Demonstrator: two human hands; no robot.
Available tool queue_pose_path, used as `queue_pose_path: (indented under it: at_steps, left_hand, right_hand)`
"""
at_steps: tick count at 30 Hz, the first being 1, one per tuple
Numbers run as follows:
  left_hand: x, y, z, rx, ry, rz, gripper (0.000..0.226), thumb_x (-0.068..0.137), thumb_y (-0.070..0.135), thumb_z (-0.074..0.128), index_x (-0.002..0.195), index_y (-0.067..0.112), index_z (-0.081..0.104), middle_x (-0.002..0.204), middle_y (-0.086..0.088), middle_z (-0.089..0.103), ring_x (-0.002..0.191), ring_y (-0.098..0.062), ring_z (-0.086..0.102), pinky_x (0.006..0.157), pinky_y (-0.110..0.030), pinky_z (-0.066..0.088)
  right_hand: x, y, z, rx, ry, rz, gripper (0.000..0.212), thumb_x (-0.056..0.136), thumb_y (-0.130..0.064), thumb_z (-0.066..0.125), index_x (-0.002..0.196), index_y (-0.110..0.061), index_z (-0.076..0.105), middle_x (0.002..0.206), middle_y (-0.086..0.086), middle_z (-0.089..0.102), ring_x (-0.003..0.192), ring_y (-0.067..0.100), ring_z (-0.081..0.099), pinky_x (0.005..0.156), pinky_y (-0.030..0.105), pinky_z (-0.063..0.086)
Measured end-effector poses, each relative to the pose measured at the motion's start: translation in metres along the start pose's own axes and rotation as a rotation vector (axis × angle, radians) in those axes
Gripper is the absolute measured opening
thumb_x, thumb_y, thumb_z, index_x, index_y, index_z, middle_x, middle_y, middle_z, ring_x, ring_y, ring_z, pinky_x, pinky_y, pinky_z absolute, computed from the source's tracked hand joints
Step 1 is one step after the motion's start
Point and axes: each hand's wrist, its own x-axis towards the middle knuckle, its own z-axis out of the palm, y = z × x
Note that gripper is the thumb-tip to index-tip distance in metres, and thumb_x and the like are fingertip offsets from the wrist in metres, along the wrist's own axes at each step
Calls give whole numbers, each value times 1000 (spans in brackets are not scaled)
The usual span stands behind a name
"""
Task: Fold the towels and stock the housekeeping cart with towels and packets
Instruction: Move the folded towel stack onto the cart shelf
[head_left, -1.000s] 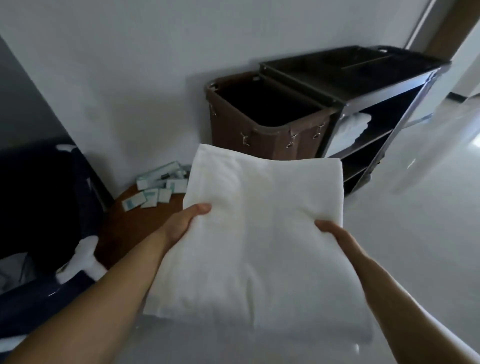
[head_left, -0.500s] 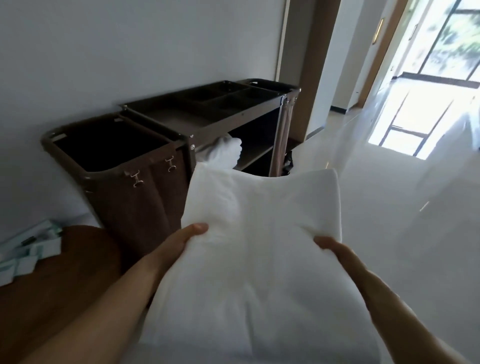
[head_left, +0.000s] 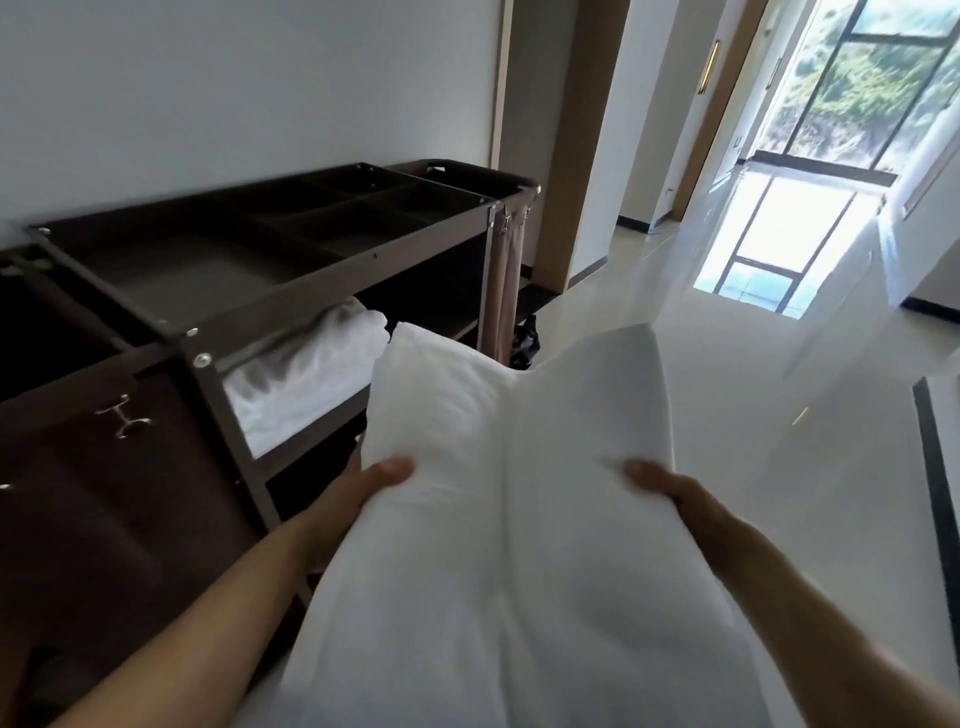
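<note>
I hold a folded white towel (head_left: 519, 493) in front of me with both hands. My left hand (head_left: 363, 488) grips its left edge, thumb on top and fingers hidden under the cloth. My right hand (head_left: 670, 491) grips the right edge the same way. The towel sags along its middle and its far left corner reaches toward the dark housekeeping cart (head_left: 208, 364) on the left. A white towel (head_left: 306, 379) lies on the cart's upper shelf, just beyond the held towel. No packets are in view.
The cart's top tray (head_left: 291, 244) has several bare compartments. A brown laundry bag (head_left: 104, 493) hangs at its near end and another bag (head_left: 506, 296) at the far end. The white wall stands behind the cart. A glossy floor (head_left: 753, 415) leads right to a bright window.
The view swung right from the wooden table with packets to the cart's open side. The towel, held in both hands throughout, has come close to the shelf and its middle has sagged.
</note>
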Motion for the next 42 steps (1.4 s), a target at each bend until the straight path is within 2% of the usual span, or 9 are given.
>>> queue_pose_path:
  at_steps: [9,15,17,20,23,28,31,37,42]
  left_hand:
    - [147,40,13,-88,75,39,61,83,28,70,139,20,51,122,-16,67,107,-39,67,92,-55,53]
    - [227,42,21,-125,223,124,71,72,33,79,138,28,51,122,-11,68,106,-37,68,83,-51,57]
    - [251,41,26,-102,305,171,77,69,37,82,139,33,49,125,-9,67,107,-35,68,85,-54,56]
    - [285,46,43,4,448,264,86,64,48,84,140,42,43,124,0,67,107,-24,69,80,-42,59]
    - [325,55,64,148,581,346,89,67,52,80,142,51,33,125,17,63,110,-8,65,86,-33,55]
    - [375,57,72,151,776,379,92,64,58,79,142,53,32,122,24,63,107,0,64,78,-20,55]
    - [393,46,71,170,854,393,95,60,66,79,141,55,31,125,26,60,110,2,61,80,-20,54]
    - [444,18,42,233,928,376,102,63,61,76,149,42,24,138,17,52,124,-5,53,105,-40,43]
    - [478,39,-2,193,1016,293,80,57,63,73,131,43,51,120,16,66,108,-7,63,90,-31,49]
  right_hand:
    - [140,-91,-58,-9,-30,161,71,29,-32,91,91,0,79,99,29,71,78,38,71,64,41,60]
    - [247,-126,-95,-81,67,122,71,52,-26,73,115,7,66,113,37,64,106,54,60,97,59,48]
    - [289,-138,-108,-146,75,78,70,52,-27,73,113,8,66,108,36,66,104,54,61,96,61,49]
    - [352,-162,-122,-186,7,-12,64,47,-24,76,105,4,69,90,26,73,76,39,70,73,48,59]
    - [411,-187,-126,-219,-108,-109,67,46,-22,78,110,-4,67,85,15,75,68,28,72,55,36,57]
    - [491,-215,-123,-234,-234,-206,76,38,-34,82,112,-32,66,99,2,75,89,25,73,71,41,60]
    - [531,-219,-121,-251,-282,-240,81,39,-34,82,118,-32,64,107,4,74,100,29,69,85,51,58]
    - [594,-201,-99,-285,-327,-296,74,35,-33,80,107,-41,62,94,-17,74,82,2,70,60,17,54]
    - [643,-202,-71,-342,-281,-310,66,36,-42,74,101,-41,63,89,-20,72,78,1,68,62,19,51]
